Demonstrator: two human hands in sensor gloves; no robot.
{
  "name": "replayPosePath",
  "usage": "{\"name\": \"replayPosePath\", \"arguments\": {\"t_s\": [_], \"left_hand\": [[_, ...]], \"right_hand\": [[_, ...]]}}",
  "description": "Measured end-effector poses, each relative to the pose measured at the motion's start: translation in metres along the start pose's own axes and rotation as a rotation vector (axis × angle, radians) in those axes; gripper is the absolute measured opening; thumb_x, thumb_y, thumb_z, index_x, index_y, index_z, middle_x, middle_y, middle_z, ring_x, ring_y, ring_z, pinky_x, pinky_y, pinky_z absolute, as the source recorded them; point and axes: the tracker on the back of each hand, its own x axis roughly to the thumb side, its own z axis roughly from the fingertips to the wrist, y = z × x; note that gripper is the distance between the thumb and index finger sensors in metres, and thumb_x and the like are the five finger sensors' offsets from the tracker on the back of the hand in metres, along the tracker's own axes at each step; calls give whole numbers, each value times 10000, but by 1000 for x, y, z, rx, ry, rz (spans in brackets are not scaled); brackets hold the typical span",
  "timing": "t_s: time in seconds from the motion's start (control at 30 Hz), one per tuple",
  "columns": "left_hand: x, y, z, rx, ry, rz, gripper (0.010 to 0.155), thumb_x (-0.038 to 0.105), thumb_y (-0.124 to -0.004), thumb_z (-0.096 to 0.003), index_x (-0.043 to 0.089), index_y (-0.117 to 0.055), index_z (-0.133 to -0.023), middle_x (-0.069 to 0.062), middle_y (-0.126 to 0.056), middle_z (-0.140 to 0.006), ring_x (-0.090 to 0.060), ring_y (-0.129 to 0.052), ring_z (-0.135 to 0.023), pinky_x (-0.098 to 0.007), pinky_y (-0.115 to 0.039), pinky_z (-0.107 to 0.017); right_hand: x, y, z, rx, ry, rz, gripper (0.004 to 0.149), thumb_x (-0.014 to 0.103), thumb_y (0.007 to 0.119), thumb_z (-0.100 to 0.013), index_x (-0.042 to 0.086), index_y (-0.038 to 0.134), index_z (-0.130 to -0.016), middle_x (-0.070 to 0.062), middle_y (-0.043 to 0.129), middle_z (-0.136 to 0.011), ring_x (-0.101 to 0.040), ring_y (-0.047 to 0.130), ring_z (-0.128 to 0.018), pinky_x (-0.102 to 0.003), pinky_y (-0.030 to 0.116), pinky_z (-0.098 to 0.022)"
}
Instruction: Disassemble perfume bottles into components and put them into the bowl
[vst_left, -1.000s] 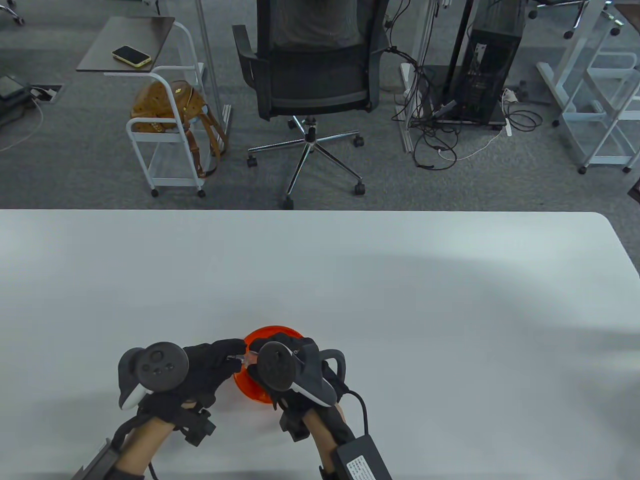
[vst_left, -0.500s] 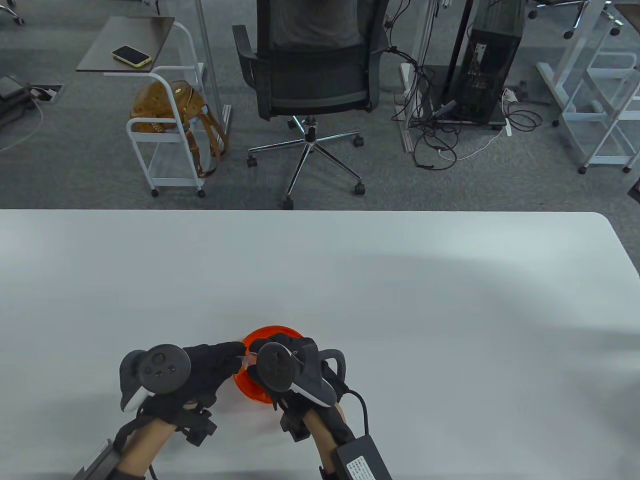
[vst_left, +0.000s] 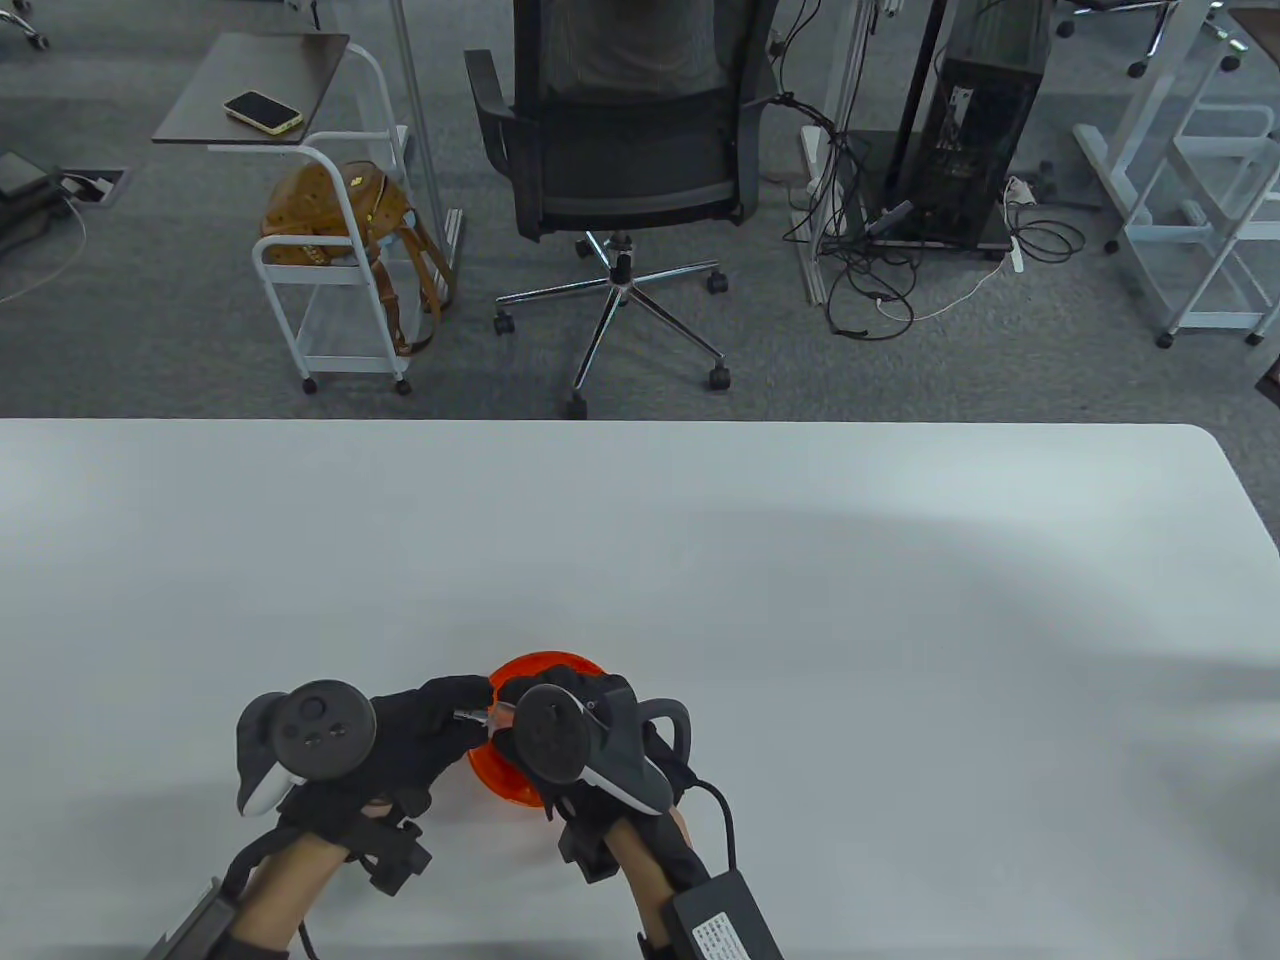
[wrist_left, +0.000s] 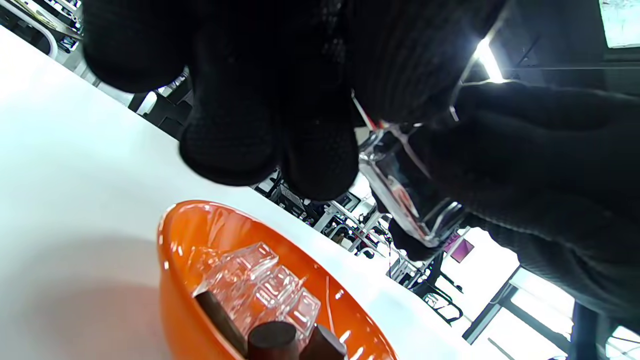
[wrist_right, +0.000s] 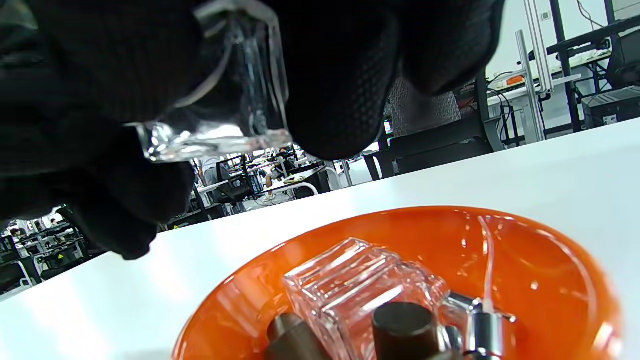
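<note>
The left hand (vst_left: 420, 735) pinches the sprayer end of a clear glass perfume bottle (wrist_left: 407, 192). The right hand (vst_left: 560, 715) has its grip curled round the bottle's body. They hold it just above the orange bowl (wrist_right: 550, 260) on the white bench (vst_left: 800, 600). Inside the bowl lie clear glass bottles (wrist_right: 360, 285) and dark caps (wrist_right: 405, 322).

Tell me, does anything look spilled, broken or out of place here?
Nothing stands out. Both hands hold a clear glass bottle above the orange bowl, and the glass bottles and dark caps already inside look intact, with nothing spilled on the table.
</note>
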Motion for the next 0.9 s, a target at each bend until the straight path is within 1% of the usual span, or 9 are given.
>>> {"name": "replayPosePath", "arguments": {"t_s": [0.1,0.17,0.23,0.3,0.43,0.6,0.67,0.8,0.9], "left_hand": [[-3,0,2,39,15,-21,534,450,-771,-438,182,-967,-855,-87,-1172,-634,-296,-1123,-514,-574,-806,-528],[-4,0,0,-4,8,23,555,431,-822,-429,163,-912,-906,-87,-1154,-676,-289,-1115,-547,-572,-800,-539],[-4,0,-2,-49,7,44,550,353,-866,-438,176,-819,-957,-66,-1124,-730,-263,-1105,-594,-559,-797,-557],[-4,-1,-2,-42,-8,44,500,335,-855,-447,225,-827,-933,-65,-1135,-715,-260,-1111,-588,-557,-804,-553],[-5,0,0,12,13,3,534,453,-775,-441,187,-961,-864,-92,-1160,-655,-309,-1109,-549,-577,-795,-538],[-4,0,-1,-62,-2,44,536,336,-842,-451,199,-797,-968,-70,-1096,-765,-281,-1072,-658,-573,-771,-575],[-3,-1,-1,-57,-10,41,502,332,-828,-457,228,-810,-948,-75,-1111,-746,-284,-1082,-649,-571,-779,-568],[-4,0,1,7,9,3,534,446,-760,-444,181,-948,-869,-92,-1158,-653,-319,-1101,-576,-576,-792,-537],[-3,0,-1,-58,-14,52,548,357,-852,-443,187,-825,-964,-77,-1104,-760,-295,-1069,-668,-582,-767,-574]], "right_hand": [[0,1,0,6,-6,-6,552,513,841,-313,303,804,-822,60,925,-812,-96,1033,-597,-518,775,-632],[1,2,0,-3,-5,21,554,515,840,-312,302,802,-822,62,926,-810,-92,1035,-594,-515,778,-631],[0,1,-1,-5,-3,14,552,516,838,-313,301,805,-820,63,928,-807,-90,1036,-591,-514,779,-630],[0,1,-1,3,-2,-18,553,513,842,-312,298,806,-820,60,927,-808,-96,1034,-592,-516,777,-632],[-1,0,-1,8,-6,-13,551,514,841,-312,303,808,-820,60,927,-811,-96,1034,-597,-517,774,-634],[-1,1,-1,3,-2,-8,551,517,837,-313,298,808,-819,62,928,-806,-93,1035,-591,-515,779,-630],[-1,0,-1,5,-2,-24,550,514,839,-314,297,810,-818,60,929,-806,-94,1035,-591,-517,777,-631],[-1,0,-1,10,-9,-28,552,515,841,-312,301,807,-820,58,928,-809,-97,1034,-594,-518,775,-633],[-1,0,-1,-3,-7,-2,550,518,835,-313,301,808,-818,63,930,-804,-90,1037,-588,-513,780,-631]]}}
